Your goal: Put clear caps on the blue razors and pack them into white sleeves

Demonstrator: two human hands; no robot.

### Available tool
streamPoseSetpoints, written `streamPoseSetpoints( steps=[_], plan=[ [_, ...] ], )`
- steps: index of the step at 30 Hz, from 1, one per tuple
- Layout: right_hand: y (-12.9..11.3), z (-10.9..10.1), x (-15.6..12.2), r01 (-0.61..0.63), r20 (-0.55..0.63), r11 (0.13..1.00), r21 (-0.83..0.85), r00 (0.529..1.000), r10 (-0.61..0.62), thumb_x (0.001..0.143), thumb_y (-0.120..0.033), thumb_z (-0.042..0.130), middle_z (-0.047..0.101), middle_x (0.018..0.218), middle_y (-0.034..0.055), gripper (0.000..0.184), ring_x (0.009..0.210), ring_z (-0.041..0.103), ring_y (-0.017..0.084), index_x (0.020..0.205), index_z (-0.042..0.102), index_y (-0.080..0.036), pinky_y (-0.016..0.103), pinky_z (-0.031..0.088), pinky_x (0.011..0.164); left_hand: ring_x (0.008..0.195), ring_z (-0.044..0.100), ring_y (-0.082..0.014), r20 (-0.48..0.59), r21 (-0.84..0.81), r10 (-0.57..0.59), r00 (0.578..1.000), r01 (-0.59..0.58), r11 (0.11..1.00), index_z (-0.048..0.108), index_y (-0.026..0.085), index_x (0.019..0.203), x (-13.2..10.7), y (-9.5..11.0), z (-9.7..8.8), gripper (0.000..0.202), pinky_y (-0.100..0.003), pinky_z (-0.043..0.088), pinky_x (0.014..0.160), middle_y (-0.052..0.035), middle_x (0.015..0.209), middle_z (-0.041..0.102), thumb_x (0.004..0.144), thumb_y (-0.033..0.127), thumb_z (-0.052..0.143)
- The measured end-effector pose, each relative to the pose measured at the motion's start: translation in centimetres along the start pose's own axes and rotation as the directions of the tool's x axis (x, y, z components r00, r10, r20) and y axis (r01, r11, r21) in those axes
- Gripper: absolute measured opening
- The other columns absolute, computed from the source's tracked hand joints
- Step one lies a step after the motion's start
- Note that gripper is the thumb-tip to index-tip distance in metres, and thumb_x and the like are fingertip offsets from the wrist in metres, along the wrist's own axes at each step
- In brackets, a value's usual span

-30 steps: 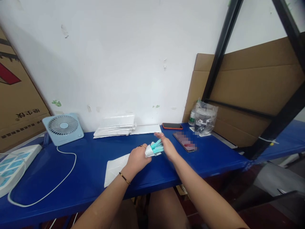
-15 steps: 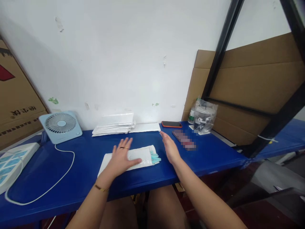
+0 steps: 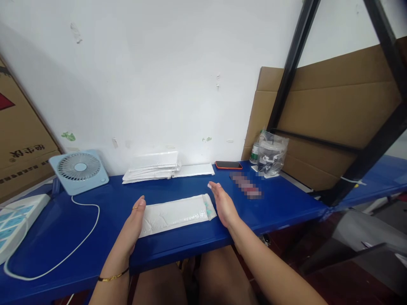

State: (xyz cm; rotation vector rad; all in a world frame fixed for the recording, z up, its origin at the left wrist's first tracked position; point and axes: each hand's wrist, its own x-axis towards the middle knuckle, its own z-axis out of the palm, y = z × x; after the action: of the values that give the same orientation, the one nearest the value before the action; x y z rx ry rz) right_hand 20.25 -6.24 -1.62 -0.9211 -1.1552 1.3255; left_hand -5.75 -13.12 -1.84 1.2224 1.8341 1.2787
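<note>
A long, flat white packet lies on the blue table between my hands, with light teal pieces showing through its right end. My left hand stands on edge against the packet's left end, fingers stretched out. Just beyond the right end, my right hand is held upright with straight fingers and thumb, and a small gap seems to separate it from the packet. Neither hand grips anything.
Behind lie a stack of similar white packets and a phone with a red edge. A blue fan and a white power strip with a cable are at left. A bagged container stands near the rack post.
My left hand has moved off the packet's top to its left end. The teal pieces that stuck out at the right end are now inside the packet. My right hand has dropped slightly.
</note>
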Motion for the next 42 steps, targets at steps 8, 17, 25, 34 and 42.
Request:
streamPoseSetpoints(
  steps=[8, 17, 25, 34, 42],
  plan=[
    [0.3, 0.4, -0.7, 0.033, 0.000, 0.991, -0.127, 0.999, -0.034, 0.090, -0.040, 0.025, 0.046, 0.135, 0.0086, 0.049, 0.125, 0.043, 0.022, 0.128, 0.046, -0.018, 0.040, 0.034, 0.105, 0.135, 0.023, -0.0260, 0.044, 0.181, 0.137, 0.990, -0.143, 0.973, 0.030, 0.018, 0.138, 0.4, 1.1, 1.3, 0.068, -0.044, 0.019, 0.111, -0.0120, 0.146, 0.029, 0.086, 0.061, 0.027],
    [-2.4, -7.2, 1.1, 0.544, 0.642, 0.518, -0.660, 0.766, 0.013, 0.065, -0.002, 0.045, 0.050, 0.130, 0.0074, 0.057, 0.124, 0.042, 0.023, 0.116, 0.060, -0.023, 0.040, 0.033, 0.103, 0.133, 0.027, -0.0273, 0.252, 0.522, 0.453, 0.855, -0.514, 0.681, 0.049, 0.024, 0.123, -3.1, 1.5, 3.8, 0.042, -0.052, 0.023, 0.107, -0.0080, 0.140, 0.040, 0.085, 0.041, 0.044],
    [-3.0, -6.2, -7.9, 0.680, 0.732, 0.411, -0.607, 0.680, -0.045, 0.067, -0.030, 0.069, 0.052, 0.111, 0.0072, 0.046, 0.103, 0.048, 0.024, 0.112, 0.060, -0.027, 0.041, 0.036, 0.092, 0.120, 0.044, -0.0268, 0.213, 0.568, 0.500, 0.840, -0.523, 0.636, 0.053, 0.022, 0.117, -3.5, 0.9, 4.8, 0.034, -0.051, 0.031, 0.102, -0.0095, 0.128, 0.050, 0.083, 0.021, 0.046],
    [-2.1, -1.5, -6.6, 0.658, 0.679, 0.418, -0.626, 0.724, -0.122, 0.066, -0.040, 0.072, 0.051, 0.116, 0.0064, 0.053, 0.107, 0.044, 0.024, 0.113, 0.055, -0.025, 0.036, 0.035, 0.089, 0.088, 0.056, -0.0169, 0.355, 0.292, 0.770, 0.530, -0.845, 0.447, 0.060, 0.024, 0.090, -10.6, -0.6, 4.7, 0.011, -0.033, 0.042, 0.077, -0.0027, 0.092, 0.061, 0.079, 0.026, 0.060],
    [-1.1, 0.6, -5.8, 0.641, 0.617, 0.305, -0.704, 0.765, -0.183, 0.072, -0.037, 0.068, 0.060, 0.097, 0.0047, 0.028, 0.091, 0.050, 0.022, 0.096, 0.062, -0.023, 0.035, 0.037, 0.079, 0.085, 0.057, -0.0151, 0.299, 0.288, 0.813, 0.500, -0.859, 0.423, 0.057, 0.022, 0.086, -10.1, -2.4, 5.3, 0.009, -0.031, 0.044, 0.077, -0.0009, 0.086, 0.064, 0.082, 0.015, 0.057]
  ],
)
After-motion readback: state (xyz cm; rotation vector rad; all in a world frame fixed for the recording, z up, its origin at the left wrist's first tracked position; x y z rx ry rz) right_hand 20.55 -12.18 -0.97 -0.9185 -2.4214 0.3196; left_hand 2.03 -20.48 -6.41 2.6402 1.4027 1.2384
